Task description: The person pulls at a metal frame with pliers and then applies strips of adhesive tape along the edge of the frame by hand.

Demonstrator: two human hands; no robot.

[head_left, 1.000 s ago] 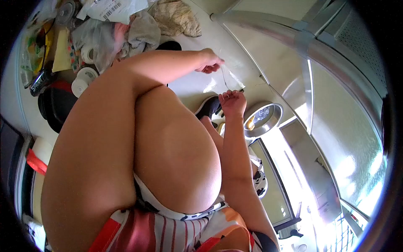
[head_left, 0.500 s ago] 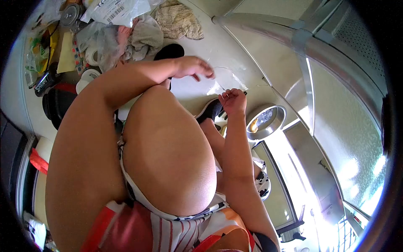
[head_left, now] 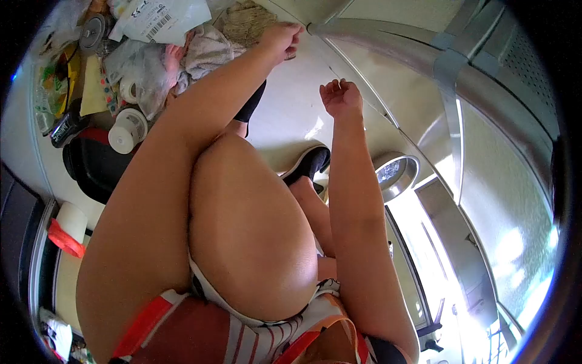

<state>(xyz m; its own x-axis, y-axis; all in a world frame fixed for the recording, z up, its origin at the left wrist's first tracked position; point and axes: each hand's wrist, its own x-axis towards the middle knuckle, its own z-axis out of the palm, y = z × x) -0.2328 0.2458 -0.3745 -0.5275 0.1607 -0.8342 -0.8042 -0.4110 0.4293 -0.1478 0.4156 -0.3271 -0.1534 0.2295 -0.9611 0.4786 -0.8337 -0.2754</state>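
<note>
My left hand (head_left: 284,42) is raised at the top centre, beside a beige cloth (head_left: 245,23). Its fingers are closed together, and whatever they hold is too small to make out. Lower and to the right, my right hand (head_left: 341,97) has its palm turned up and fingers curled in; anything in them cannot be made out. The two hands are apart above the pale floor (head_left: 309,97). My bent knee (head_left: 248,206) lies between my arms, with a dark shoe (head_left: 308,164) beyond it.
A metal bowl (head_left: 397,176) stands right of my right forearm. At the upper left are a white labelled bag (head_left: 159,21), clear plastic bags, a grey cloth (head_left: 207,51), a white-lidded container (head_left: 124,136) and a black tray (head_left: 100,167). A silver frame (head_left: 388,36) runs across the upper right.
My left hand has moved up toward the beige cloth, its fingers now closed after looking looser. My right hand has risen a little. The thin strand seen between them earlier is no longer distinct.
</note>
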